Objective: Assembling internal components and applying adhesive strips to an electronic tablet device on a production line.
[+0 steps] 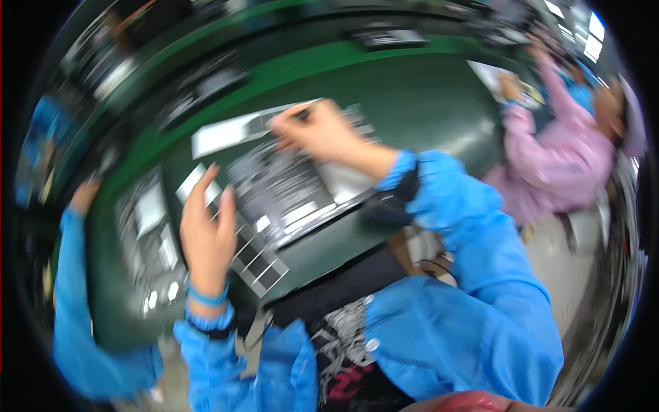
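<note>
A flat dark panel-like unit (281, 189) with a shiny, film-like surface and a few white patches lies on the green table in front of me; blur hides its details. Over its far side, my right hand (321, 134) is closed, thumb and fingers pinching a small black piece (302, 115). Beneath those fingers lies a long white strip (221, 137) with a dark section. My left hand (208, 237) hovers with fingers apart at the unit's left side, holding nothing. Next to it lies a sheet of black rectangles with white borders (259, 266), partly behind the hand.
Similar flat units lie on the green table at the left (147, 240), at the far left (213, 86) and at the back (384, 36). A co-worker's blue sleeve (74, 275) reaches in at left. At right, a person in pink (559, 161) handles a white sheet (486, 77).
</note>
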Available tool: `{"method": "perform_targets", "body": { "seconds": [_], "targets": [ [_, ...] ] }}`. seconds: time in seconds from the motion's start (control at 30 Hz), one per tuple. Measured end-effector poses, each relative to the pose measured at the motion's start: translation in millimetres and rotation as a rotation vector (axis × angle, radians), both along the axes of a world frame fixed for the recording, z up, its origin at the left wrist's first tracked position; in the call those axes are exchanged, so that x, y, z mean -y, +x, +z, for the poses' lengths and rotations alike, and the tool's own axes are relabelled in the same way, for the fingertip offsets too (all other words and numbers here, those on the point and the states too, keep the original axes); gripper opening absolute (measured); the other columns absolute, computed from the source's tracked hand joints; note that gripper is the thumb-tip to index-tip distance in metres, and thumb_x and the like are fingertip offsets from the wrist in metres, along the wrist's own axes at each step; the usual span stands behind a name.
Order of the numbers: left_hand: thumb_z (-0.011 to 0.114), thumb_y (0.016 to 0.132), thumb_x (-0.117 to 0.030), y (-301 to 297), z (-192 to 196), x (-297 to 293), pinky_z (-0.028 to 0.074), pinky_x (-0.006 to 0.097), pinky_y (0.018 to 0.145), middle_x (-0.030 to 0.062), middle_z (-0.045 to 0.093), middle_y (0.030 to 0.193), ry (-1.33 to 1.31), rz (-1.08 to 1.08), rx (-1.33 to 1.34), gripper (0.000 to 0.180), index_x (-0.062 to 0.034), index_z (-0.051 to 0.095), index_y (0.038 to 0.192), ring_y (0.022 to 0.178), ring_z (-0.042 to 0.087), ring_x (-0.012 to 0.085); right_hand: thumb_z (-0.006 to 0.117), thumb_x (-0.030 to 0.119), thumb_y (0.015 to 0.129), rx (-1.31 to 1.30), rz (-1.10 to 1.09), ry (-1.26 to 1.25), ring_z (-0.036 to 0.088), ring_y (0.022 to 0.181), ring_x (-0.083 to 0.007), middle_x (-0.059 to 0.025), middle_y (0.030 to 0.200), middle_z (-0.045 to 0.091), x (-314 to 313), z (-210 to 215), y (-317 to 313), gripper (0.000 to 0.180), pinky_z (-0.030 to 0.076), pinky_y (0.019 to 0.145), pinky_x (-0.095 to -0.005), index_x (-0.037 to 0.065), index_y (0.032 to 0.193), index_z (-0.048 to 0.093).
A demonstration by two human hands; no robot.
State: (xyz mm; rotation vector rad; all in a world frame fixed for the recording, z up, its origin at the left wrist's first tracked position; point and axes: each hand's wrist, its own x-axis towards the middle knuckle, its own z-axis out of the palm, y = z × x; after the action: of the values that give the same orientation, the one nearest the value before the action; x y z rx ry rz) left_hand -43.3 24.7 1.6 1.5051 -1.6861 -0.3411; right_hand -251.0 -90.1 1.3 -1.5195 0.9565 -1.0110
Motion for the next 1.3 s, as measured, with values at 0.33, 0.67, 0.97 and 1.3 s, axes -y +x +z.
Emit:
{"method": "perform_targets", "body": {
  "seconds": [0.33,0.67,0.97,1.3],
  "targets": [
    [0.067,0.080,-0.036,52,-68,5,0.041,0.043,0.095,0.0185,0.053,0.123,0.027,0.301,0.502,0.063,0.0039,0.047,0.125,0.117,0.047,0.0341,0.068,0.028,0.078,-0.223,0.209,-0.198,0.065,0.063,-0.0173,-0.0098,0.066,0.067,38,-35,129,0.027,0.050,0.061,-0.0301,0.001,0.079,0.071],
    [0.070,0.076,-0.041,60,-68,6,0.044,0.040,0.091,0.0223,0.058,0.116,-0.043,0.309,0.594,0.059,0.0081,0.059,0.107,0.107,0.055,0.0357,0.068,0.027,0.077,-0.389,0.234,-0.338,0.066,0.064,-0.0227,-0.0142,0.070,0.068,22,-33,135,0.028,0.051,0.063,-0.0311,0.000,0.082,0.072],
    [0.064,0.081,-0.042,50,-67,5,0.042,0.042,0.094,0.0214,0.057,0.118,-0.041,0.345,0.687,0.057,0.0072,0.058,0.111,0.113,0.053,0.0350,0.067,0.026,0.074,-0.342,0.198,-0.373,0.066,0.065,-0.0292,-0.0176,0.070,0.067,20,-38,136,0.026,0.052,0.063,-0.0342,0.001,0.080,0.072],
    [0.059,0.085,-0.043,43,-68,8,0.043,0.042,0.093,0.0201,0.054,0.124,-0.012,0.374,0.775,0.058,0.0067,0.057,0.115,0.118,0.050,0.0335,0.066,0.013,0.080,0.122,0.274,-0.118,0.067,0.069,-0.0160,-0.0140,0.077,0.069,25,-39,123,0.019,0.053,0.064,-0.0265,-0.004,0.086,0.070]
  ]
}}
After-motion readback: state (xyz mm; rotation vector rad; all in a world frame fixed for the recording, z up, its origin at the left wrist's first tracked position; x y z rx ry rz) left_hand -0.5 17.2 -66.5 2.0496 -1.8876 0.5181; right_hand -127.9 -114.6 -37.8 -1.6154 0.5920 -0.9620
